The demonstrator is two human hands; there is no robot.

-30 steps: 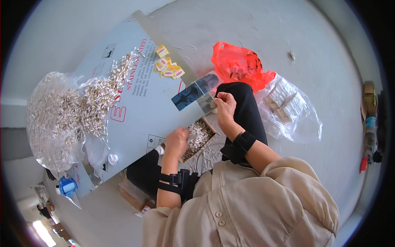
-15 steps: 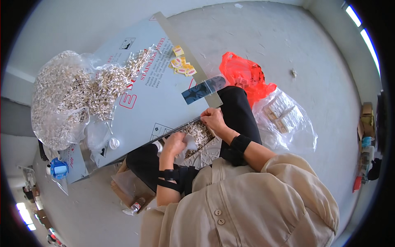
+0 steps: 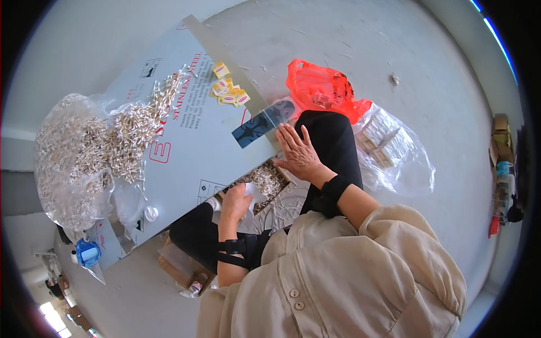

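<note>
My left hand (image 3: 235,203) is closed on a small whitish translucent plastic bag (image 3: 255,196), over the near edge of the table. Beneath it, partly hidden by the table edge, an open box of loose cotton swabs (image 3: 264,179) rests at my lap. More swabs lie scattered on a pale sheet (image 3: 277,213) nearer my body. My right hand (image 3: 297,151) is open with its fingers spread, holding nothing, beside the table corner and above my right thigh. Just past its fingertips lies a dark blue patterned packet (image 3: 262,125).
A large clear bag (image 3: 62,152) spills a heap of cotton swabs (image 3: 131,141) over the film-covered table (image 3: 186,155). Small yellow-and-white cards (image 3: 230,93) lie near its far edge. A red plastic bag (image 3: 321,84) and a clear bag of white packs (image 3: 389,143) sit at the right.
My right hand has lifted from the box's edge and opened, fingers spreading away from me. My left hand keeps its hold on the small bag. The view has shifted slightly.
</note>
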